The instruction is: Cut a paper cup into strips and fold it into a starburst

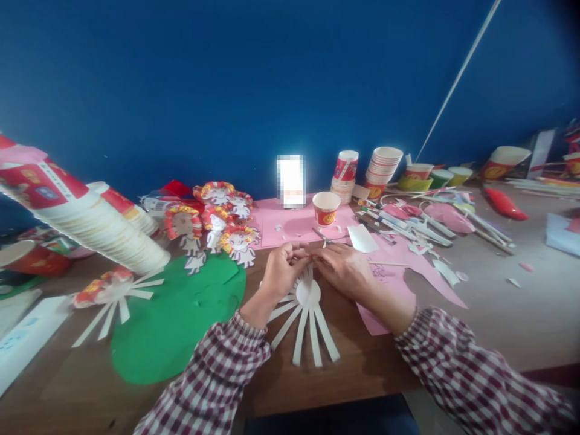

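Bare tabletop (498,314) lies open to the right, near the front edge; on the left a leaning stack of paper cups (104,232) overhangs the green paper disc (176,326); behind, a single cup (326,208), scissors (322,236) and strewn pens (408,226) crowd the way to the wall.

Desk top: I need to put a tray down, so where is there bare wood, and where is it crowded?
Bare wood lies right of the pink paper, toward the table edge, with a few scraps. A narrow strip runs below the fanned cut cup that both hands work on. The back row of cups and pens is crowded, as is the left by the cup stack.
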Tool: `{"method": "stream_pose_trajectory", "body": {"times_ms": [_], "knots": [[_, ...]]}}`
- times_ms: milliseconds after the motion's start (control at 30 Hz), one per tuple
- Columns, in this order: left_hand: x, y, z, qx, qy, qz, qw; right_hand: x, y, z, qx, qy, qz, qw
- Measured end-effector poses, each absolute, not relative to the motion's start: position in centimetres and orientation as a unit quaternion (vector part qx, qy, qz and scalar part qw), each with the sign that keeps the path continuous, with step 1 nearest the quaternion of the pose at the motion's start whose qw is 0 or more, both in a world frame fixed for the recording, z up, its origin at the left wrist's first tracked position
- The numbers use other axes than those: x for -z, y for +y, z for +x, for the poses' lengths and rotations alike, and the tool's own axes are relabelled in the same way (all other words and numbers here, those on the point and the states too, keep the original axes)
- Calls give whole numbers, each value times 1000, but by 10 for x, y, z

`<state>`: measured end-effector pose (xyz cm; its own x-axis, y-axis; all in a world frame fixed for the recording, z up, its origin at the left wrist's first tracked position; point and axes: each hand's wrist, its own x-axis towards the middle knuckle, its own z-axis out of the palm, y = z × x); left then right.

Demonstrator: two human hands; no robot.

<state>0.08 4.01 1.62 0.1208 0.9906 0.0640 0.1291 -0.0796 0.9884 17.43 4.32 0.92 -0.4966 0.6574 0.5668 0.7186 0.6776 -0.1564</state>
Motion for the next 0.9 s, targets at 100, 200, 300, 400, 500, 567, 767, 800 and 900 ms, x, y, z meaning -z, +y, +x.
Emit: {"method": "stream_pose_trajectory", "body": {"times_ms": [100, 200, 300, 400, 500, 567, 767, 800, 900], "knots": [[-16, 39, 1, -456, 490, 574, 471, -6, 44, 174, 46, -864, -392, 314], [-17, 39, 1, -452, 503, 582, 452, -4, 46, 175, 28, -864, -388, 320], [-16, 39, 0, -448, 508, 594, 433, -5, 46, 176, 10, -863, -380, 332], [-14, 40, -1, -446, 507, 594, 438, -9, 44, 176, 10, -865, -374, 334], [-12, 41, -1, -442, 502, 596, 445, -13, 43, 175, 15, -866, -379, 327], [-11, 42, -1, -440, 496, 603, 444, -16, 42, 175, 16, -866, -380, 324], [-12, 42, -1, -432, 507, 637, 388, -19, 41, 174, 16, -871, -371, 322], [-13, 43, -1, -426, 507, 647, 378, -19, 41, 174, 18, -871, -372, 321], [-14, 44, -3, -400, 499, 681, 355, -19, 40, 174, 22, -871, -376, 316]]}}
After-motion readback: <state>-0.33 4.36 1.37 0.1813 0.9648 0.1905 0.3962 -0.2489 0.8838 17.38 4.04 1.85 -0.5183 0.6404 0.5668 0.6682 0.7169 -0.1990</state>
